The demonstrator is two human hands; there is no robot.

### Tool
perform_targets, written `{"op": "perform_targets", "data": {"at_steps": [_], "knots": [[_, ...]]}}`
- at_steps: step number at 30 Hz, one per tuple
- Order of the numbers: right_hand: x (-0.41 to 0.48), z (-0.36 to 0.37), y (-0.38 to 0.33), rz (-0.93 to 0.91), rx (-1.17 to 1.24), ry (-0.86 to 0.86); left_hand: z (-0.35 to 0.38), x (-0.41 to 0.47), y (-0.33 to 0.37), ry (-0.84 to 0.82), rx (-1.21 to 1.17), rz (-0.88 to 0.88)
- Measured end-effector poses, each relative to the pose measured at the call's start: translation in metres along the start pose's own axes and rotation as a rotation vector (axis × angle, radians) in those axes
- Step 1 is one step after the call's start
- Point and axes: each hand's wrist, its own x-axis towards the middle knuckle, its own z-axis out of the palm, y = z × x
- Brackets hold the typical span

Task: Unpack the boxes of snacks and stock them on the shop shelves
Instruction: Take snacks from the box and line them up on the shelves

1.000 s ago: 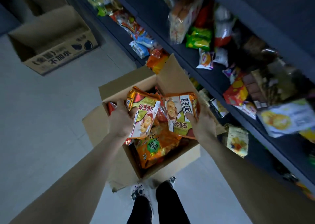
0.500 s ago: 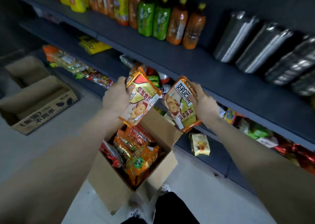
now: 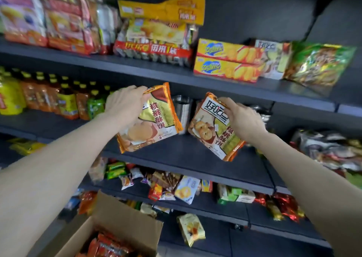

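Snack packs in both grips: our left hand holds one pack, our right hand another, raised before the bare middle shelf. Next, we judge, setting them down there.

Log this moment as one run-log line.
phase: stocking | left hand: grips left cookie pack | right hand: grips right cookie pack | packs: held in front of middle shelf, unplaced | box: holds snacks
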Motion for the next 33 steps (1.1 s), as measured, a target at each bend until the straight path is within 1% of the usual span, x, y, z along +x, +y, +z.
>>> {"op": "perform_targets", "data": {"at_steps": [5,7,10,12,13,15,19,22,24,26,29,33], "knots": [[0.042,-0.091,0.065,0.049,-0.077,0.119,-0.03,0.083,0.07,0.03,-0.025,0.131],[0.064,-0.129,0.091,0.07,-0.127,0.178,-0.038,0.114,0.1,0.056,-0.063,0.144],[0.099,-0.176,0.136,0.127,-0.101,0.292,-0.045,0.156,0.142,0.111,-0.115,0.186],[0.122,-0.195,0.169,0.149,-0.1,0.308,-0.047,0.183,0.164,0.132,-0.14,0.193],[0.132,-0.199,0.186,0.166,-0.108,0.286,-0.046,0.194,0.173,0.129,-0.146,0.185],[0.155,-0.193,0.218,0.18,-0.153,0.224,-0.039,0.214,0.185,0.106,-0.154,0.174],[0.199,-0.147,0.263,0.158,-0.248,0.112,-0.02,0.236,0.198,0.083,-0.147,0.168],[0.238,-0.114,0.264,0.111,-0.254,0.071,-0.009,0.245,0.199,0.096,-0.137,0.097],[0.261,-0.095,0.262,0.088,-0.258,0.092,-0.002,0.247,0.199,0.073,-0.124,0.06],[0.277,-0.076,0.259,0.108,-0.246,0.119,0.004,0.248,0.198,0.062,-0.123,0.041],[0.284,-0.06,0.253,0.104,-0.317,0.104,0.007,0.247,0.195,0.068,-0.132,0.029],[0.273,-0.061,0.253,0.126,-0.288,0.069,0.002,0.241,0.196,0.083,-0.173,0.067]]}}
